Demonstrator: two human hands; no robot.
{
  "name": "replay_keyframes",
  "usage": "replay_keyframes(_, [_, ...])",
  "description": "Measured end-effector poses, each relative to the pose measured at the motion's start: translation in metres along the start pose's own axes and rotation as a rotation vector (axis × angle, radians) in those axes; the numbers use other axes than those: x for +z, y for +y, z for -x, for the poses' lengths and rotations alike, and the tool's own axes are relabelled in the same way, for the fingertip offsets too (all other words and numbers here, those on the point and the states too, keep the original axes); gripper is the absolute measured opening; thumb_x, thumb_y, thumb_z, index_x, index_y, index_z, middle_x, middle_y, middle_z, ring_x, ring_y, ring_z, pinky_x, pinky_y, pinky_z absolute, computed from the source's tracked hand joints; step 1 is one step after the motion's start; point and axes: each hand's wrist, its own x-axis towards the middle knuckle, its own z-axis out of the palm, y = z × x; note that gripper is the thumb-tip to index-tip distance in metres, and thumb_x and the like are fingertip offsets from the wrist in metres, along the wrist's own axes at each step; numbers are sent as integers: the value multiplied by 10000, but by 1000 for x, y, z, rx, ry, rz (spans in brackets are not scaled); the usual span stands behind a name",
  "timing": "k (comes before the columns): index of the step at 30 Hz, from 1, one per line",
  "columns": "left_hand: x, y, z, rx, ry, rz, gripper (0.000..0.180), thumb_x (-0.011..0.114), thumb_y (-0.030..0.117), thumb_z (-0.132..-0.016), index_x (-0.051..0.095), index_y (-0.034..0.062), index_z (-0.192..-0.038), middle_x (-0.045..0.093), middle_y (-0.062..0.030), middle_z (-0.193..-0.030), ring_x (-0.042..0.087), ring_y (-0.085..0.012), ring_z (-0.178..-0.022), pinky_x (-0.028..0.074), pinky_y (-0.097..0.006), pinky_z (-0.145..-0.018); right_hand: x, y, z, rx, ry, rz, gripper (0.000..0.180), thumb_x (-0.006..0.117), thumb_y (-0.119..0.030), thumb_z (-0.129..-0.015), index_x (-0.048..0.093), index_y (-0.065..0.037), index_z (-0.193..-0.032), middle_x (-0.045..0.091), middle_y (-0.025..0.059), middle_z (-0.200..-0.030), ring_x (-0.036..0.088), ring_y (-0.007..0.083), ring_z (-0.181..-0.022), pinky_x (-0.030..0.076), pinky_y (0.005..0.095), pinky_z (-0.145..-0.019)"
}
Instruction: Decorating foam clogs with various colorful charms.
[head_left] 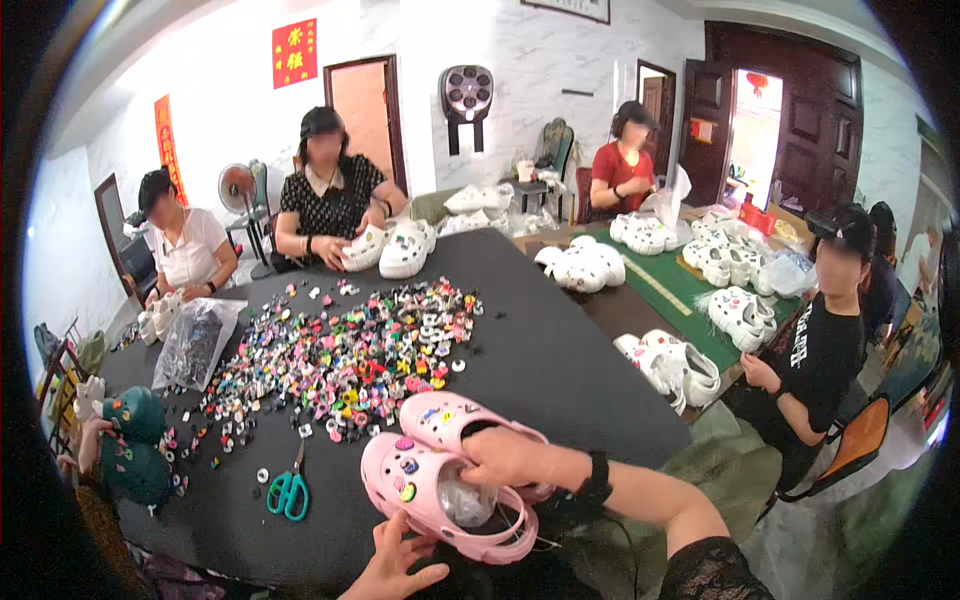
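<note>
Pink clogs (388, 470): right hand (510, 458) on them, can't see its grip from here; left hand (393, 566) loosely spread, touching one's side.

Pale pink, hole-dotted foam clogs (424, 497) are wearing magenta, blue and yellow-green charms (408, 466). Loose multicoloured plastic charms (345, 365) are speckling the black bench (560, 350). Metal scissors with looped handles (289, 494) are showing teal. Rounded clogs at left (135, 475) are seemingly showing dark green.
</note>
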Motion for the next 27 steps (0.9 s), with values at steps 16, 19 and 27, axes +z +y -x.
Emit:
replay_keyframes(16, [-22, 9, -17, 153, 406, -483, 162, 576, 122, -926, 612, -32, -959, 544, -18, -742, 485, -72, -665, 405, -235, -577, -113, 162, 111, 476, 476, 40, 232, 548, -199, -790, 650, -7, -867, 647, 142, -742, 611, 209, -667, 474, 353, -616])
replay_keyframes(19, [-33, -3, -19, 215, 421, -734, 150, 597, 71, -899, 619, -52, -982, 666, -135, -931, 621, -182, -847, 486, -292, -761, -99, 191, 116, 221, 494, -209, 213, 546, -193, -796, 627, 2, -823, 612, 159, -709, 576, 258, -656, 450, 389, -616])
replay_keyframes(27, [-32, -2, -12, 160, 424, -743, 157, 571, 78, -914, 621, -60, -971, 656, -98, -889, 589, -157, -807, 473, -277, -739, -102, 178, 116, 744, 413, 250, 581, 594, -479, -783, 604, 78, -952, 645, 253, -880, 642, 350, -829, 501, 410, -738])
